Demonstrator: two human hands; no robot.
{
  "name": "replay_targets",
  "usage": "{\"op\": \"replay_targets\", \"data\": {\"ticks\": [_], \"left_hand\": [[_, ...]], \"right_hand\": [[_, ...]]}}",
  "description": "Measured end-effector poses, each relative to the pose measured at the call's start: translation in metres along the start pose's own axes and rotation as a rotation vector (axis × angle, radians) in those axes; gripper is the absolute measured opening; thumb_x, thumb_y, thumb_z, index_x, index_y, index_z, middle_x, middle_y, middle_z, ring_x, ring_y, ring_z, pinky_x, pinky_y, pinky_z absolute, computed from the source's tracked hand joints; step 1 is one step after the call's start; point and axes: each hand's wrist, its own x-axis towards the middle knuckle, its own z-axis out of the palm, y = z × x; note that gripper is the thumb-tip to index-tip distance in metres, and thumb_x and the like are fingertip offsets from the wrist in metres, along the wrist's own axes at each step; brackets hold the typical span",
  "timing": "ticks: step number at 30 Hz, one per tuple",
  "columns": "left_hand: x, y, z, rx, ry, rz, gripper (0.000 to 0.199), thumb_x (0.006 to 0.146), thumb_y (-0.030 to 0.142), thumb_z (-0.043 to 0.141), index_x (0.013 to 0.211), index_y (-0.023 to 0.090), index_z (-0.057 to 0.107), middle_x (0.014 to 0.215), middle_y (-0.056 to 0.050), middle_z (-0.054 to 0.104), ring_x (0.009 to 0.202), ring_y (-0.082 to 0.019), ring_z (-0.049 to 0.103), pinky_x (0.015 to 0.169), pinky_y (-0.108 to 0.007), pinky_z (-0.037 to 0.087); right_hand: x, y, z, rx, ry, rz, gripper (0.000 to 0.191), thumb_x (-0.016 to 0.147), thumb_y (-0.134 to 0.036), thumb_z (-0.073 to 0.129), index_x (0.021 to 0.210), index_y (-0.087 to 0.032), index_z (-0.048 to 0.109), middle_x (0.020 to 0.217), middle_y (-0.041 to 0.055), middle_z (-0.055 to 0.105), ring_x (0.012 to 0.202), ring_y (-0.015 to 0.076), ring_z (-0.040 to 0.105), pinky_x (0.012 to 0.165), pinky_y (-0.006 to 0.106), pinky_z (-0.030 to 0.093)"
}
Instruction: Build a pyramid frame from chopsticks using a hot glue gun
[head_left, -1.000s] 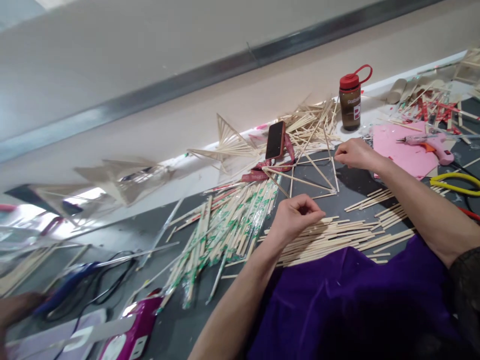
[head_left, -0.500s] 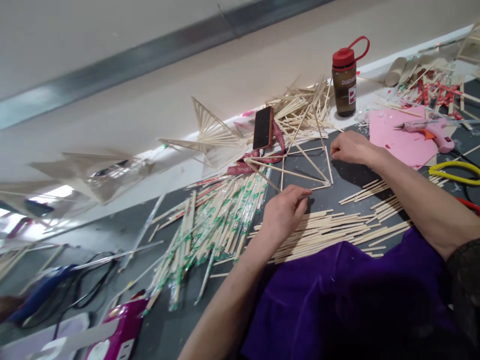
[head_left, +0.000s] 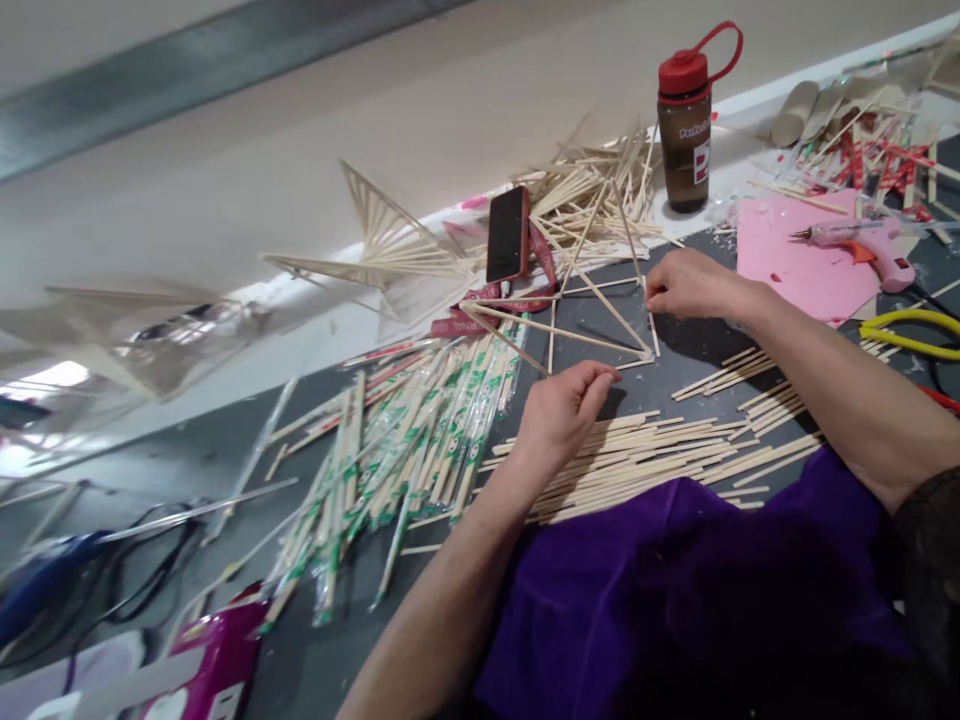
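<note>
A frame of thin wooden sticks stands on the dark grey table, its joints whitish. My left hand is closed on the near side of this stick frame, thumb and fingers pinched at its lower stick. On the right, my right hand pinches the frame's right corner, at the top of a short stick. Loose bare sticks lie in rows in front of my hands. Sticks in green-marked clear wrappers are heaped to the left.
Behind the frame are a phone on a red strap, a stick pile and a red-capped bottle. A pink glue gun rests on a pink sheet; yellow-handled pliers lie nearby. A magenta box sits lower left.
My right hand has come to the frame's right corner and touches it. My left hand's fingers have drawn closer together. The whole view has shifted slightly.
</note>
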Motion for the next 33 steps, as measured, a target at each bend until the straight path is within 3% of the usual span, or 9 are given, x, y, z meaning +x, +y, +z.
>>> {"op": "replay_targets", "data": {"ticks": [4, 6, 9, 13, 15, 19, 23, 28, 33], "left_hand": [[-0.001, 0.003, 0.007, 0.059, -0.026, 0.073, 0.018, 0.090, 0.033, 0.065, 0.081, 0.021, 0.075, 0.083, -0.002, 0.077, 0.078, -0.017, 0.070, 0.070, -0.025, 0.051], [-0.003, 0.006, 0.012, 0.113, -0.018, 0.157, 0.013, 0.091, 0.029, 0.065, 0.093, 0.022, 0.076, 0.097, -0.005, 0.079, 0.092, -0.021, 0.072, 0.082, -0.030, 0.055], [-0.005, 0.013, 0.016, 0.176, -0.043, 0.256, 0.023, 0.094, 0.025, 0.060, 0.109, 0.020, 0.075, 0.112, -0.009, 0.079, 0.106, -0.026, 0.072, 0.094, -0.040, 0.058], [-0.007, 0.022, 0.008, -0.033, -0.128, 0.424, 0.031, 0.096, 0.021, 0.054, 0.121, 0.019, 0.072, 0.122, -0.009, 0.077, 0.116, -0.022, 0.071, 0.102, -0.038, 0.057], [-0.007, 0.026, -0.002, -0.148, -0.077, 0.407, 0.030, 0.096, 0.023, 0.054, 0.120, 0.019, 0.073, 0.119, -0.008, 0.078, 0.111, -0.019, 0.073, 0.098, -0.033, 0.059], [-0.010, 0.031, -0.018, -0.181, 0.085, 0.182, 0.023, 0.092, 0.026, 0.059, 0.103, 0.020, 0.078, 0.094, -0.004, 0.081, 0.080, -0.015, 0.074, 0.075, -0.026, 0.059], [-0.013, 0.034, -0.020, -0.146, 0.050, 0.114, 0.020, 0.090, 0.030, 0.063, 0.093, 0.021, 0.080, 0.077, 0.000, 0.078, 0.066, -0.013, 0.068, 0.063, -0.022, 0.051], [-0.012, 0.036, -0.010, 0.030, -0.020, 0.160, 0.029, 0.092, 0.037, 0.063, 0.072, 0.019, 0.074, 0.066, -0.001, 0.073, 0.061, -0.012, 0.062, 0.058, -0.023, 0.040], [-0.010, 0.032, 0.003, 0.097, -0.100, 0.185, 0.026, 0.092, 0.032, 0.062, 0.074, 0.018, 0.075, 0.067, -0.001, 0.072, 0.060, -0.013, 0.060, 0.059, -0.024, 0.037]], "right_hand": [[-0.005, -0.008, -0.007, 0.052, 0.026, -0.003, 0.026, 0.088, -0.017, 0.060, 0.100, -0.012, 0.082, 0.069, 0.0054, 0.071, 0.063, 0.0130, 0.060, 0.065, 0.027, 0.040], [-0.005, -0.010, -0.007, 0.042, 0.038, -0.010, 0.026, 0.088, -0.017, 0.060, 0.101, -0.012, 0.083, 0.071, 0.0057, 0.072, 0.064, 0.0132, 0.060, 0.069, 0.028, 0.041], [-0.004, -0.011, -0.006, 0.021, 0.055, -0.021, 0.025, 0.089, -0.017, 0.060, 0.099, -0.013, 0.083, 0.072, 0.0054, 0.072, 0.067, 0.0136, 0.061, 0.071, 0.028, 0.041], [-0.009, -0.010, -0.009, 0.086, 0.110, -0.069, 0.024, 0.086, -0.015, 0.060, 0.093, -0.011, 0.082, 0.066, 0.0044, 0.069, 0.067, 0.0137, 0.061, 0.069, 0.028, 0.043], [-0.013, -0.011, -0.014, 0.152, 0.151, -0.123, 0.022, 0.084, -0.015, 0.061, 0.090, -0.011, 0.081, 0.063, 0.0029, 0.066, 0.066, 0.0133, 0.061, 0.069, 0.027, 0.044], [-0.026, -0.019, -0.028, 0.233, 0.187, -0.197, 0.018, 0.082, -0.017, 0.063, 0.086, -0.012, 0.081, 0.064, 0.0006, 0.065, 0.064, 0.0120, 0.062, 0.066, 0.026, 0.046], [-0.036, -0.032, -0.035, 0.122, 0.117, -0.227, 0.016, 0.080, -0.013, 0.066, 0.084, -0.015, 0.081, 0.066, 0.0003, 0.068, 0.065, 0.0132, 0.064, 0.064, 0.026, 0.044], [-0.050, -0.034, -0.007, -0.240, -0.122, -0.172, 0.021, 0.083, -0.013, 0.067, 0.095, -0.018, 0.083, 0.090, 0.0074, 0.079, 0.083, 0.0201, 0.069, 0.064, 0.030, 0.038], [-0.057, -0.028, 0.025, -0.361, -0.150, -0.096, 0.029, 0.092, -0.025, 0.061, 0.116, -0.022, 0.078, 0.119, 0.0096, 0.077, 0.104, 0.0244, 0.070, 0.064, 0.030, 0.036]]}}
